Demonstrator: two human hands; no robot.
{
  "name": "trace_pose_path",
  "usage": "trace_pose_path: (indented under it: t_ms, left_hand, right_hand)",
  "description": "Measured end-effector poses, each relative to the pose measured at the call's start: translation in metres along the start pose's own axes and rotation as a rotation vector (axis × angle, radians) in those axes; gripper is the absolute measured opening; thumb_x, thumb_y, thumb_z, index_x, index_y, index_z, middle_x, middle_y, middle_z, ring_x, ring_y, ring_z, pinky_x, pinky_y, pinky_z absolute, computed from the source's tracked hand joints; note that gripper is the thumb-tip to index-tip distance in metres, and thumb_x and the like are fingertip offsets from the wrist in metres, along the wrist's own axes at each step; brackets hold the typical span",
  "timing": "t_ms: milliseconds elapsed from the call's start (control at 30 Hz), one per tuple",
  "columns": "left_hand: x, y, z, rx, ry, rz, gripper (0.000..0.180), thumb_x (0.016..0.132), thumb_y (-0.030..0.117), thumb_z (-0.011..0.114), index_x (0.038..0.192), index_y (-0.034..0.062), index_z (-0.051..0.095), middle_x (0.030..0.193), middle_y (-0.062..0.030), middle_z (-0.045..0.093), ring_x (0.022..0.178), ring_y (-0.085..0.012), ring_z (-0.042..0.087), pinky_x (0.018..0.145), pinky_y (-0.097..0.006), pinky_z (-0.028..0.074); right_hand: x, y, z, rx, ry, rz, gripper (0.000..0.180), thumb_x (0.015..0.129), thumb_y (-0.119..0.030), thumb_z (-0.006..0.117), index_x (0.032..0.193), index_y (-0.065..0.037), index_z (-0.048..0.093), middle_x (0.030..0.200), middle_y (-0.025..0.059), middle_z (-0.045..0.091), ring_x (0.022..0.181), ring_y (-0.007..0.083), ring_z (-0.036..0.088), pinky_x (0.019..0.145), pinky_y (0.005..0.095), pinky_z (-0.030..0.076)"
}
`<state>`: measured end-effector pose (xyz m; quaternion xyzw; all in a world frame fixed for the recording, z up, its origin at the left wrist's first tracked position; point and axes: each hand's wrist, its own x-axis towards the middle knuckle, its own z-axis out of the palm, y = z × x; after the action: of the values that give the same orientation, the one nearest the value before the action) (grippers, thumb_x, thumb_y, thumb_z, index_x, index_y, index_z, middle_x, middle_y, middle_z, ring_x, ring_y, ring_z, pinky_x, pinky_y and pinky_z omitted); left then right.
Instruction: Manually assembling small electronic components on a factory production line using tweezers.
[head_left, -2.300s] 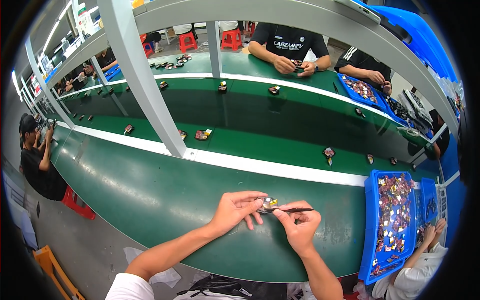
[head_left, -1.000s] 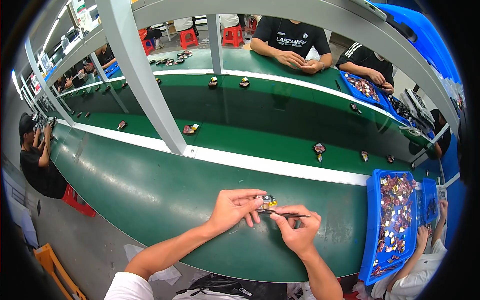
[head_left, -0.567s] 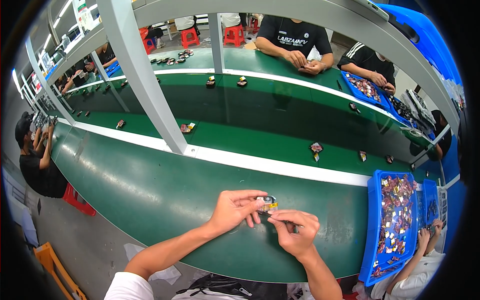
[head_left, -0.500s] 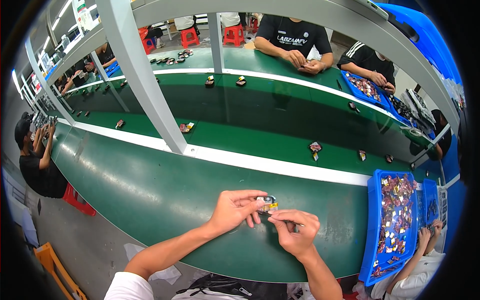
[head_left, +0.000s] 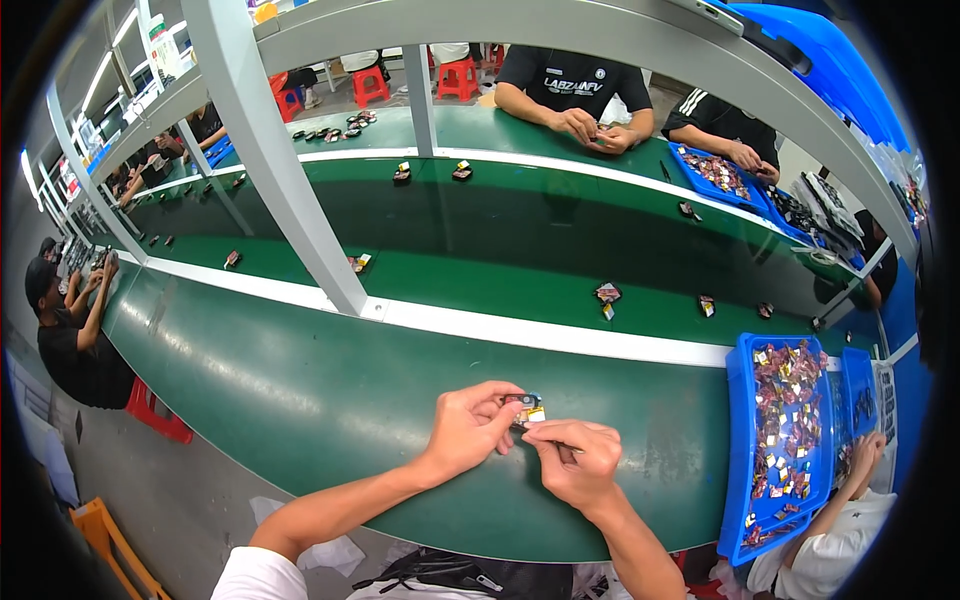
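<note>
Above the green table [head_left: 300, 390], my left hand [head_left: 468, 432] is closed around a small black electronic device [head_left: 530, 412] with a yellow-and-white label, pinching it between thumb and fingers. Its lower part is partly hidden by my fingertips. My right hand [head_left: 580, 462] pinches a thin stick-like tool [head_left: 568, 446], its tip end at the near edge of the device. The tool's exact kind is too small to make out. Both hands meet at the device, just over the tabletop.
A blue tray [head_left: 738, 450] of small wired parts stands to my right. Beyond the white rail [head_left: 540, 338], a green conveyor belt [head_left: 480, 265] carries scattered devices [head_left: 608, 294]. A grey post [head_left: 285, 170] rises at left. Co-workers sit across, at far left and at right.
The whole view has shifted slightly. Devices on the belt have moved a little left, one now partly behind the grey post. My hands keep their hold, with the device tilted slightly differently.
</note>
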<state>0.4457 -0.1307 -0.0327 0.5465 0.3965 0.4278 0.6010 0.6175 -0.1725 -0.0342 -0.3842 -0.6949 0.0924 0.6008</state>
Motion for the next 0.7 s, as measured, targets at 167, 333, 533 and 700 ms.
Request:
trace_pose_path:
  t_ms: [167,333,533,700]
  left_hand:
    - [0.034,0.017,-0.002,0.216,0.07,0.037,0.017,0.096,0.001,0.064,0.111,-0.0092,0.065,0.076,-0.0113,0.069,0.055,-0.0138,0.067,0.047,-0.027,0.054]
    - [0.14,0.02,-0.04,0.405,0.37,0.274,0.015,0.094,0.003,0.062,0.101,-0.0095,0.066,0.072,-0.0141,0.07,0.05,-0.0189,0.068,0.047,-0.029,0.053]
    - [0.189,0.017,-0.068,1.285,0.553,0.416,0.02,0.088,0.012,0.071,0.101,-0.0034,0.069,0.094,-0.022,0.066,0.082,-0.039,0.069,0.071,-0.046,0.057]
    - [0.197,0.031,-0.016,1.136,0.336,0.587,0.017,0.087,0.018,0.071,0.096,0.0031,0.073,0.099,-0.0166,0.068,0.092,-0.0399,0.068,0.078,-0.047,0.055]
  right_hand:
    - [0.01,-0.002,-0.007,-0.091,0.097,0.105,0.014,0.075,0.003,0.081,0.082,-0.005,0.072,0.084,0.0064,0.077,0.042,0.0097,0.051,0.042,0.0246,0.037]
    - [0.007,0.011,-0.009,-0.118,0.173,0.112,0.016,0.074,0.003,0.083,0.086,-0.003,0.073,0.089,0.008,0.077,0.041,0.0056,0.042,0.041,0.0221,0.033]
    - [0.007,0.012,-0.008,-0.142,0.104,0.102,0.016,0.074,-0.001,0.083,0.085,-0.006,0.074,0.085,0.0039,0.077,0.04,0.0095,0.045,0.041,0.025,0.036]
    - [0.004,0.011,-0.01,-0.152,0.095,0.123,0.016,0.075,-0.003,0.084,0.087,-0.007,0.074,0.083,0.003,0.076,0.041,0.0121,0.047,0.042,0.0264,0.038]
